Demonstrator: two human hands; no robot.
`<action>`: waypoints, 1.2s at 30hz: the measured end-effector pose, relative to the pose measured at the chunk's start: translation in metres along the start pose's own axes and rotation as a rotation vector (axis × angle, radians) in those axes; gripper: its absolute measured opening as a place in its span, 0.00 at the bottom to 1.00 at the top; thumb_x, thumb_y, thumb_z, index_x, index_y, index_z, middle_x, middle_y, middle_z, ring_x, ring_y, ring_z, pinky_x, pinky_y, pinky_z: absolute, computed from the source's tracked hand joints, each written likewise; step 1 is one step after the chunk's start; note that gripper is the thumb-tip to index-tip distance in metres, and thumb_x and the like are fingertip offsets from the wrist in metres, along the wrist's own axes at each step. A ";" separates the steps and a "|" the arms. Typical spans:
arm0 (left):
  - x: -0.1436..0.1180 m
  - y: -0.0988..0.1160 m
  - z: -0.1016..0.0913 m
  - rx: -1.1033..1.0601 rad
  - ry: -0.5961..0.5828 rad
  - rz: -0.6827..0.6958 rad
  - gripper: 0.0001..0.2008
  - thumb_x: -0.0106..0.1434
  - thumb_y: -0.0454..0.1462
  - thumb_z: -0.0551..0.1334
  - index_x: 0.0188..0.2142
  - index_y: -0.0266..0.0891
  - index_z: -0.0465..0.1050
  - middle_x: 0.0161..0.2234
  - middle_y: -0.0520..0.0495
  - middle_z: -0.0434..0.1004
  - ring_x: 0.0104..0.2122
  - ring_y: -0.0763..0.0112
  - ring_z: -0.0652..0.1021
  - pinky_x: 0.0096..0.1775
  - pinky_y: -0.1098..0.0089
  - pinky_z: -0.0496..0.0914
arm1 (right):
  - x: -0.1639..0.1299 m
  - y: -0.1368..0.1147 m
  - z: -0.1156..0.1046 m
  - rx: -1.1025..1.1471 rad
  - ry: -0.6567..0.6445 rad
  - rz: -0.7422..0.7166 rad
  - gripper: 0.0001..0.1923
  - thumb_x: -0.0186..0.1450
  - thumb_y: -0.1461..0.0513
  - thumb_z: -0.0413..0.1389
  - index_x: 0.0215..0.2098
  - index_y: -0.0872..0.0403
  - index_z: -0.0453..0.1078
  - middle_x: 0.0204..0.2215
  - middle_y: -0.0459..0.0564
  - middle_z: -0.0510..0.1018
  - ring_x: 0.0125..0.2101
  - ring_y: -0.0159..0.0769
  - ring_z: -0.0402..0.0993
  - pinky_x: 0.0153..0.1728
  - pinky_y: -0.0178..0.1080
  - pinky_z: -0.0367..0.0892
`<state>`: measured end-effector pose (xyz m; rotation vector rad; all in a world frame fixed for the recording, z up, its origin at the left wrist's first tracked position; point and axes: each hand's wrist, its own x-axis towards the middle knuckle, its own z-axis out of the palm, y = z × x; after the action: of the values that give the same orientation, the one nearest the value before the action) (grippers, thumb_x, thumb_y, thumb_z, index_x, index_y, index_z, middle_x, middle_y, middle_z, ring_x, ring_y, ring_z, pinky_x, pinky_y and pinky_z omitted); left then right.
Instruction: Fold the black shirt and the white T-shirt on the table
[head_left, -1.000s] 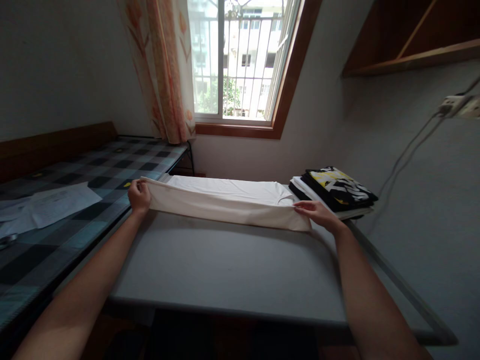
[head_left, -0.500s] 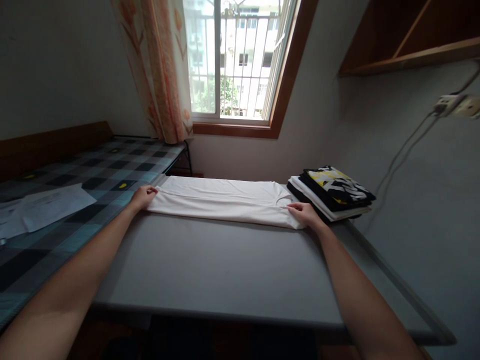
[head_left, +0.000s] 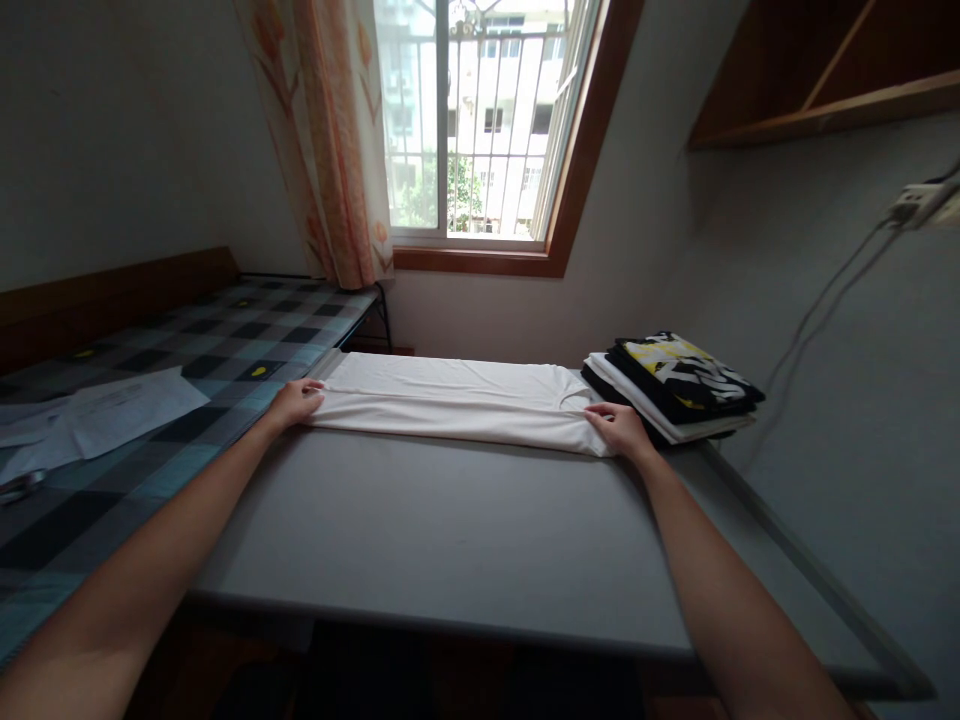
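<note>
A white T-shirt (head_left: 457,405) lies across the far part of the grey table (head_left: 457,530), its near side folded over lengthwise into a long strip. The round neckline shows at its right end. My left hand (head_left: 297,402) pinches the fold at the left end, by the hem. At the right end, near the neckline, my right hand (head_left: 619,430) has its thumb and fingers closed on the cloth. Just beyond my right hand sits a stack of folded clothes (head_left: 679,385), with a black, yellow and white patterned piece on top.
To the left stands a bed with a checked cover (head_left: 172,400), papers (head_left: 112,420) lying on it. A barred window (head_left: 487,130) and a flowered curtain (head_left: 337,150) are at the back. A wooden shelf (head_left: 825,120) and a socket with cords (head_left: 911,205) are on the right wall.
The view has shifted slightly, so everything sits a little further right. My left hand has closed in a bit more over the shirt's left end; my right hand keeps its hold.
</note>
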<state>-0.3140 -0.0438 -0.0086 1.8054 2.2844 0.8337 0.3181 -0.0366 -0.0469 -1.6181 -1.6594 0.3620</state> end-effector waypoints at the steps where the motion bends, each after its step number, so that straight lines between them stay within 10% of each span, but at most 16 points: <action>1: 0.000 0.000 -0.001 -0.025 -0.016 0.007 0.21 0.49 0.42 0.61 0.41 0.37 0.80 0.38 0.43 0.82 0.41 0.56 0.80 0.42 0.68 0.73 | -0.001 -0.002 0.000 0.014 0.007 -0.005 0.16 0.55 0.53 0.59 0.32 0.55 0.80 0.34 0.57 0.84 0.32 0.45 0.79 0.37 0.42 0.71; 13: 0.000 -0.004 -0.003 -0.224 -0.105 -0.055 0.20 0.44 0.42 0.62 0.35 0.35 0.80 0.35 0.43 0.82 0.39 0.55 0.80 0.43 0.66 0.73 | -0.003 -0.005 -0.014 0.022 -0.003 0.032 0.14 0.54 0.55 0.58 0.31 0.56 0.80 0.32 0.57 0.83 0.37 0.48 0.79 0.42 0.44 0.71; 22: -0.006 0.010 -0.007 0.189 -0.031 0.017 0.17 0.52 0.39 0.60 0.40 0.37 0.80 0.45 0.39 0.78 0.43 0.52 0.79 0.45 0.63 0.72 | -0.005 -0.006 -0.007 -0.209 -0.029 0.013 0.12 0.56 0.57 0.57 0.32 0.54 0.80 0.34 0.56 0.84 0.36 0.48 0.79 0.39 0.42 0.70; 29: -0.021 0.055 0.022 0.241 -0.071 0.352 0.18 0.63 0.39 0.54 0.47 0.42 0.78 0.51 0.43 0.76 0.52 0.58 0.75 0.54 0.63 0.66 | -0.006 -0.004 -0.010 -0.195 -0.034 0.026 0.12 0.57 0.56 0.56 0.28 0.54 0.79 0.29 0.55 0.83 0.33 0.46 0.79 0.34 0.39 0.69; 36: -0.018 0.077 0.045 0.247 -0.183 0.397 0.16 0.64 0.42 0.55 0.43 0.40 0.79 0.47 0.41 0.78 0.48 0.56 0.77 0.49 0.63 0.68 | -0.009 -0.008 -0.008 -0.317 0.033 -0.071 0.12 0.60 0.57 0.55 0.32 0.55 0.78 0.35 0.57 0.81 0.34 0.44 0.77 0.39 0.41 0.69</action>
<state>-0.2240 -0.0343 -0.0138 2.3812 2.0185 0.4135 0.3165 -0.0483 -0.0391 -1.7743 -1.8126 0.0352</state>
